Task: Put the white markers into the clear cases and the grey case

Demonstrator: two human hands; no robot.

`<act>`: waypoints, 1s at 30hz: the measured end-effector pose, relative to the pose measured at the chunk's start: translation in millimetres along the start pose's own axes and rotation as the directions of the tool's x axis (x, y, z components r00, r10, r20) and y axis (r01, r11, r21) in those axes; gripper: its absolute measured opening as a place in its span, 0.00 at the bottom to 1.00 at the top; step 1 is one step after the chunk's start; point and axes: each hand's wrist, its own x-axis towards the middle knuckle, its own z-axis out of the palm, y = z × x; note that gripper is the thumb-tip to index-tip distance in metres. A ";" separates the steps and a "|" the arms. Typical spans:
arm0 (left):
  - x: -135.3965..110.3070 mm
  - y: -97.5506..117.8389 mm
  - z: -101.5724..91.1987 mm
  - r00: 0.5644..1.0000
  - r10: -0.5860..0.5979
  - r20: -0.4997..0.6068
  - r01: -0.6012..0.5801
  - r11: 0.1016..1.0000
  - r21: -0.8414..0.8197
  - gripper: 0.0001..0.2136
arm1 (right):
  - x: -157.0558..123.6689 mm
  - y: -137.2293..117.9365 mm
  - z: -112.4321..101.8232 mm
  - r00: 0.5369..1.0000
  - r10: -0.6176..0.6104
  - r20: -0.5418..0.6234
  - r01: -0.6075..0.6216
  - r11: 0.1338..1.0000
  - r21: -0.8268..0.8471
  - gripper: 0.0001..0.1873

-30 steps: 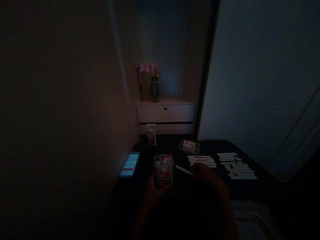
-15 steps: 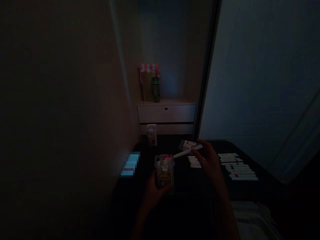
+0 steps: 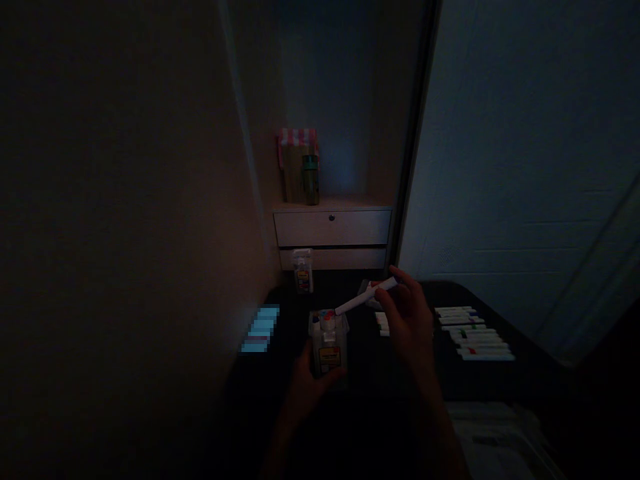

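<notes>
My left hand (image 3: 311, 383) is wrapped around a clear plastic container (image 3: 340, 347) with a yellow and dark label on its front. Several markers (image 3: 327, 321) stand inside it, their red, blue and white ends at the top. A white marker (image 3: 367, 296) is pinched in my right hand (image 3: 407, 313), slanting down to the left. Its lower end is at the container's right rim; whether it touches cannot be made out. Behind my right fingers lies a clear lid-like piece (image 3: 364, 291), partly hidden. Several white markers (image 3: 381, 324) lie on the table just left of my right hand.
Rows of white markers (image 3: 477, 337) lie on the dark table (image 3: 370, 373) at the right. A second clear container (image 3: 303, 273) stands at the back left. Behind are drawers (image 3: 333, 228), with a bottle (image 3: 311, 181) on top. A clear plastic bag or box (image 3: 495, 440) sits lower right.
My right hand has moved slightly left, bringing the marker's lower end to the container's rim, and the marker tilts more steeply. My left hand and the container have stayed nearly still.
</notes>
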 end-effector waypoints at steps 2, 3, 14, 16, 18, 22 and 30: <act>-0.8 1.4 0.1 1.000 0.001 0.014 -0.001 1.000 -0.005 0.34 | -1.8 -0.7 4.3 0.998 -0.017 0.056 0.021 0.997 -0.072 0.25; -1.1 1.9 0.2 1.000 -0.002 0.020 0.002 1.000 -0.008 0.34 | -2.6 -0.7 6.3 0.996 -0.025 0.086 0.033 0.995 -0.098 0.25; 0.5 0.3 2.5 0.999 0.039 0.037 -0.037 0.998 -0.042 0.34 | -7.2 7.2 25.5 0.910 -0.072 0.409 0.185 0.951 -0.246 0.22; 0.4 0.9 2.5 0.998 0.046 0.032 -0.045 0.998 -0.032 0.33 | -8.7 9.1 28.8 0.889 -0.062 0.454 0.198 0.946 -0.258 0.20; 0.1 1.8 2.1 0.999 0.037 0.033 -0.036 0.999 -0.024 0.31 | -10.5 11.3 32.1 0.870 -0.063 0.489 0.213 0.943 -0.257 0.16; -0.5 4.5 1.8 0.999 0.021 0.040 -0.019 0.999 -0.046 0.33 | -13.4 14.4 37.8 0.857 -0.039 0.514 0.208 0.939 -0.276 0.13; -0.5 4.6 3.2 0.999 0.030 0.037 -0.028 0.999 -0.044 0.32 | -12.6 11.3 37.9 0.862 -0.067 0.502 0.216 0.945 -0.244 0.09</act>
